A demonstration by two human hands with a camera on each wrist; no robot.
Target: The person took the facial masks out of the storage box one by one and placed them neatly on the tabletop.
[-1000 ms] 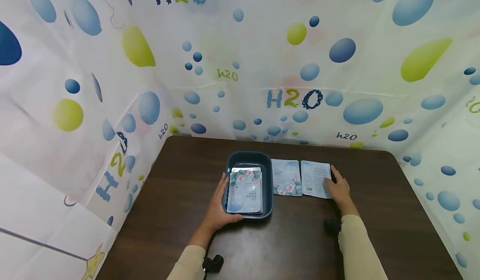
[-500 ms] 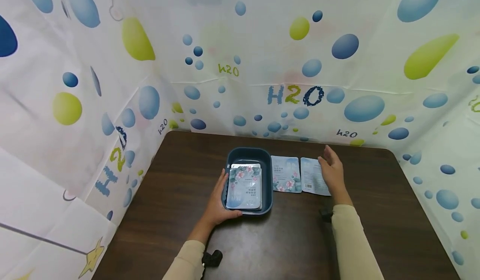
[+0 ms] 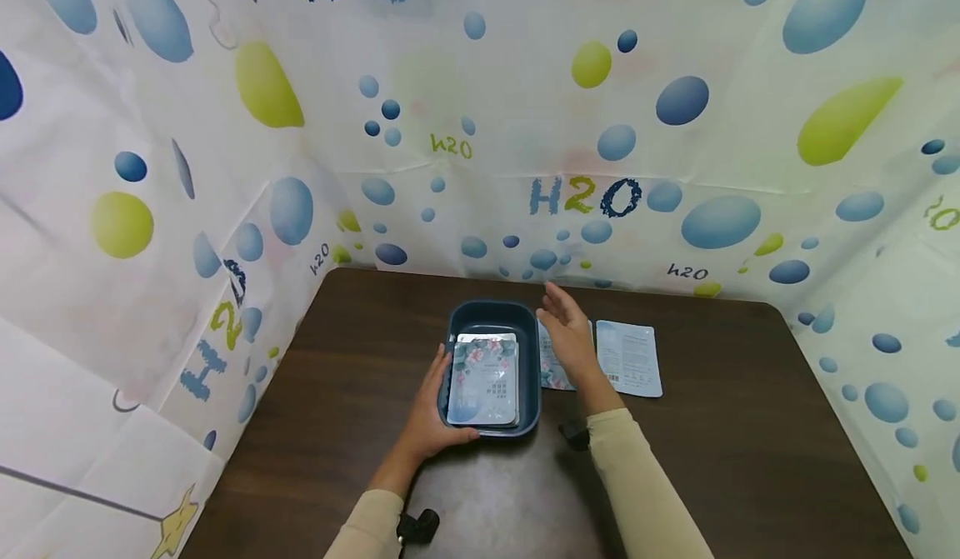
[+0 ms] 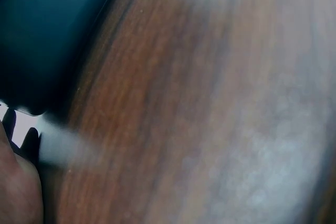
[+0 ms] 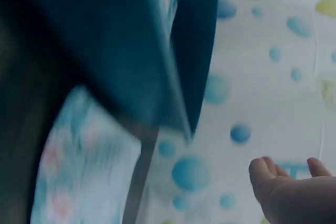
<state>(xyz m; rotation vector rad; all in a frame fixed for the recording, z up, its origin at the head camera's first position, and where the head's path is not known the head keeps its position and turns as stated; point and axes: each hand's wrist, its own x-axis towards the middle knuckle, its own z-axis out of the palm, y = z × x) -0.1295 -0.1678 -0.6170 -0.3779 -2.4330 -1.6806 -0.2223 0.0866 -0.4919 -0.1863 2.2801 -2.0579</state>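
Observation:
A dark blue plastic tray [image 3: 531, 405] stands on the table with a small stack of flower-printed facial mask packets [image 3: 483, 380] inside it. My left hand [image 3: 431, 417] holds the tray's near left corner, its fingers along the left side and its thumb along the front. My right hand [image 3: 567, 338] is raised by the tray's right side, holding nothing, with fingers extended. Below it lies a floral packet [image 3: 550, 369], partly hidden by the hand. Beside that one, another packet [image 3: 628, 357] lies with its printed text and barcode up. In the right wrist view the tray [image 5: 121, 51] looms close.
The dark brown wooden table [image 3: 720, 451] has its back edge against a white curtain [image 3: 480, 209] printed with blue and green drops. More curtain hangs on the left and right sides.
My right hand has lifted off the text-side packet and moved left to the tray's right side. Both loose packets stay on the table. My left hand remains at the tray corner.

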